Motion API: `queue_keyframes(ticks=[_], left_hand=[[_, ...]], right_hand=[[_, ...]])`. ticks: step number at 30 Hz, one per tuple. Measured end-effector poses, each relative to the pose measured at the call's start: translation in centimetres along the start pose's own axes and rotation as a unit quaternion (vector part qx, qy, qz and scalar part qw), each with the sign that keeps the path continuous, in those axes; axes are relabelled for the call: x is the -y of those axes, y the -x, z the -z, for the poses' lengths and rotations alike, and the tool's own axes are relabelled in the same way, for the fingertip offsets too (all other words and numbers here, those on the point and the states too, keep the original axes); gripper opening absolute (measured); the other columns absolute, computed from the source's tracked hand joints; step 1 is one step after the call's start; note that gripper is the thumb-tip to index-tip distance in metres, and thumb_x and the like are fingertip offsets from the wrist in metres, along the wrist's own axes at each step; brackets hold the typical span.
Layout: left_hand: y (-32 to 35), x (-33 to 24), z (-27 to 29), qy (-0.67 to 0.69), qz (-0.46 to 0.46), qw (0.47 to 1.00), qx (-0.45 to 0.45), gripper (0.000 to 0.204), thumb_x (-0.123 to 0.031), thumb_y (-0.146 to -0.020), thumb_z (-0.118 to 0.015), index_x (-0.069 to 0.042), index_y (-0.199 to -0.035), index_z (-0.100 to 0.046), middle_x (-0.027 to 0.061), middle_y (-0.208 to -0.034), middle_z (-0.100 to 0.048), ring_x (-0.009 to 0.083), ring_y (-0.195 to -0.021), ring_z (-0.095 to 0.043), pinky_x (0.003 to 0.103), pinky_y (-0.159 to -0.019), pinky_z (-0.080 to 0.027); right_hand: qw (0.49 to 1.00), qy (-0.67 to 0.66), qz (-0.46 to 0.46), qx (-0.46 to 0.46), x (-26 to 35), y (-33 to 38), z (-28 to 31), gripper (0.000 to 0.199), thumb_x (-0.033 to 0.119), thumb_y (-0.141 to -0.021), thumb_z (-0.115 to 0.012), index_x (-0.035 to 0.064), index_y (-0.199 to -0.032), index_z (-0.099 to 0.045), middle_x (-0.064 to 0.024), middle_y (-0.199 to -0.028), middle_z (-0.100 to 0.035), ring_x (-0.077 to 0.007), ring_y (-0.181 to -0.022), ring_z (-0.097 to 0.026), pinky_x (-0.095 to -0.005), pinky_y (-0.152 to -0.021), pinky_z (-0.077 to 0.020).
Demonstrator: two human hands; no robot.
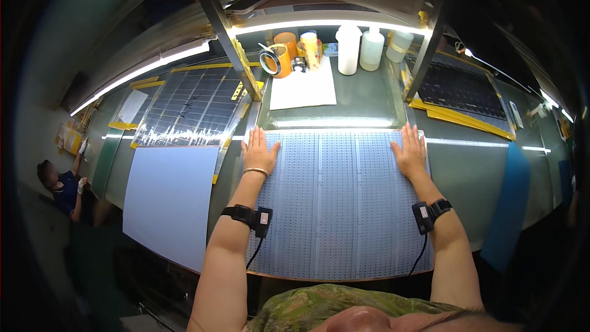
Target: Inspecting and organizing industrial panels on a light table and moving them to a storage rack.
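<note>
Head view shows the left hand and right hand, fingers flat and slightly spread, pressing the far corners of the blue perforated sheet, which runs lengthwise toward the person.

A perforated panel lies flat on the tabletop directly before the person. The left hand rests on its far left corner, the right hand on its far right corner. Behind the panel lies a paper sheet, with tape rolls and bottles behind that. A plain sheet lies to the panel's left, a gridded panel behind it.
</note>
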State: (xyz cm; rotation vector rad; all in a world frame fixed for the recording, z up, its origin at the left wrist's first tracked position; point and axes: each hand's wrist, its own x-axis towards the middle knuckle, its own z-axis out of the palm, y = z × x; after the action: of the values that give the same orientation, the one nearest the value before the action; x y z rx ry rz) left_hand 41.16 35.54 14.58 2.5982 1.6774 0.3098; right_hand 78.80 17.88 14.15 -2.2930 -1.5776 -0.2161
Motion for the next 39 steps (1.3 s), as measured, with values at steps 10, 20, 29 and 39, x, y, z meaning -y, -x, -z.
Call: queue_keyframes(ticks=[10,20,29,39], left_hand=[[1.0,-2.8,-0.5,-0.057,0.023,0.995,-0.077,0.064,-0.043,-0.089,-0.039,0.005,-0.131,-0.037,0.0152,-0.141,-0.033,0.029,-0.136,-0.018,0.052,-0.109,-0.007],[0.9,-5.8,-0.8,-0.039,0.05,0.998,0.025,0.07,-0.049,-0.091,-0.032,-0.003,-0.141,-0.017,0.0093,-0.149,-0.012,0.0219,-0.139,-0.008,0.05,-0.109,-0.006],[0.7,-4.9,0.1,-0.058,0.097,0.993,0.036,0.071,-0.049,-0.09,-0.033,-0.003,-0.141,-0.017,0.0097,-0.149,-0.013,0.0225,-0.139,-0.007,0.052,-0.108,-0.005],[16.5,-16.9,5.2,0.217,-0.499,0.749,0.379,0.052,-0.041,-0.086,-0.051,-0.014,-0.13,-0.044,0.0099,-0.142,-0.033,0.0267,-0.135,-0.022,0.047,-0.111,-0.011]], right_hand=[[1.0,0.014,-0.019,-0.001,-3.0,1.6,1.0,0.057,0.034,-0.088,-0.048,-0.0027,-0.13,-0.038,-0.018,-0.141,-0.031,-0.0306,-0.133,-0.025,-0.0443,-0.109,-0.0171],[0.994,0.045,-0.067,0.067,-7.1,5.5,4.4,0.069,0.042,-0.089,-0.044,-0.0021,-0.138,-0.023,-0.0193,-0.145,-0.019,-0.0307,-0.135,-0.018,-0.0452,-0.11,-0.0098],[0.991,0.006,-0.032,0.128,-2.3,30.5,15.6,0.066,0.043,-0.091,-0.038,-0.0062,-0.134,-0.029,-0.0218,-0.142,-0.026,-0.0376,-0.133,-0.022,-0.0512,-0.107,-0.0132],[0.663,-0.602,-0.444,-0.019,-5.1,35.5,14.3,0.058,0.047,-0.094,-0.036,-0.0058,-0.112,-0.052,-0.0122,-0.095,-0.062,-0.0181,-0.086,-0.06,-0.0315,-0.077,-0.0478]])
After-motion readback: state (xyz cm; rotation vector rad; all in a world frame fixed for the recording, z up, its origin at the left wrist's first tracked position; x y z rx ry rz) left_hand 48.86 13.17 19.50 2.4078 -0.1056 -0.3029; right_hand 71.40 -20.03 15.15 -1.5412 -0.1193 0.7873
